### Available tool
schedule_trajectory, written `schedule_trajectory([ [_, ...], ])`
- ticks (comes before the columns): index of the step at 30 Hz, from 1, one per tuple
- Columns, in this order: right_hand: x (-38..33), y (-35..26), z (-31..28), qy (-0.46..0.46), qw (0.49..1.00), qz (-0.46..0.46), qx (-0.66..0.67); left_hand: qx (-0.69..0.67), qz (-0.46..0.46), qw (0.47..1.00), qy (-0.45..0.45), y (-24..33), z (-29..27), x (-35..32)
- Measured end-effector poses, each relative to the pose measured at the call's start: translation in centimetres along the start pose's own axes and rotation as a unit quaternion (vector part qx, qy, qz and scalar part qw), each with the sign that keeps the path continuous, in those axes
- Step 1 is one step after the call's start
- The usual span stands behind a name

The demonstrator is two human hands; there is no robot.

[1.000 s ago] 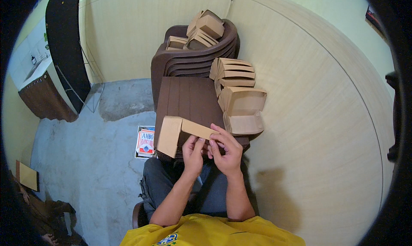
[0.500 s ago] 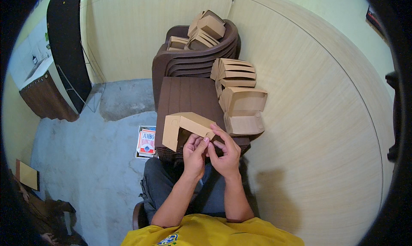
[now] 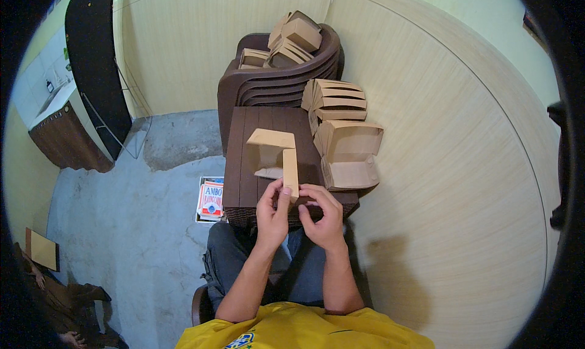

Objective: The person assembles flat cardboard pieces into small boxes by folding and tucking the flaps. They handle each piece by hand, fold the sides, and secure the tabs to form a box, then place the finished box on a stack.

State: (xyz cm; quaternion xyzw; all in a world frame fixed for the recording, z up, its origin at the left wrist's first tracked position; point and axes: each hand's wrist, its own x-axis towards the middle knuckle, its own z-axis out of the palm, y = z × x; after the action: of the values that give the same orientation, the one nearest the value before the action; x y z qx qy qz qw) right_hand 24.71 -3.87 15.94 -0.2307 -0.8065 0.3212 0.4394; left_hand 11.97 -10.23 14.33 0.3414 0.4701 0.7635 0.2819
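Observation:
A brown cardboard box, hinged and partly unfolded, is held above the dark table in front of me. Its lid panel tilts up and away to the left, and a narrow side wall faces me. My left hand is closed on the box's near end, the thumb on the near side and the fingers behind it. By the box's right edge is my right hand. Its fingers are bent with the tips at the cardboard, and the thumb stands apart from them. Whether those fingertips press on it is hard to see.
An open cardboard box sits at the table's right edge, with nested boxes behind it. More boxes lie on stacked brown chairs. A carton of cards is left of the table; another person is at lower left.
The box has been turned, so its side wall now points toward me and its lid stands at the far left. My right hand's thumb and fingers have moved apart from their pinch on its corner.

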Motion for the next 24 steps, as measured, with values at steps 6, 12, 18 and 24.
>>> schedule_trajectory([
  [6,1.3,1.1,-1.4,0.107,0.96,0.158,0.206,0.258,0.049,0.956,-0.13,2.9,-2.3,0.2],
  [12,3.5,0.6,-4.2,0.068,0.981,-0.026,-0.179,0.49,0.2,0.812,-0.245,4.1,-3.5,-0.5],
  [18,3.3,3.6,-2.9,0.186,0.972,0.145,-0.023,0.414,0.239,0.855,-0.201,3.0,-3.9,-0.4],
  [24,1.5,3.9,-1.4,0.225,0.967,0.089,0.074,0.237,0.201,0.898,0.312,0.3,-3.0,1.5],
])
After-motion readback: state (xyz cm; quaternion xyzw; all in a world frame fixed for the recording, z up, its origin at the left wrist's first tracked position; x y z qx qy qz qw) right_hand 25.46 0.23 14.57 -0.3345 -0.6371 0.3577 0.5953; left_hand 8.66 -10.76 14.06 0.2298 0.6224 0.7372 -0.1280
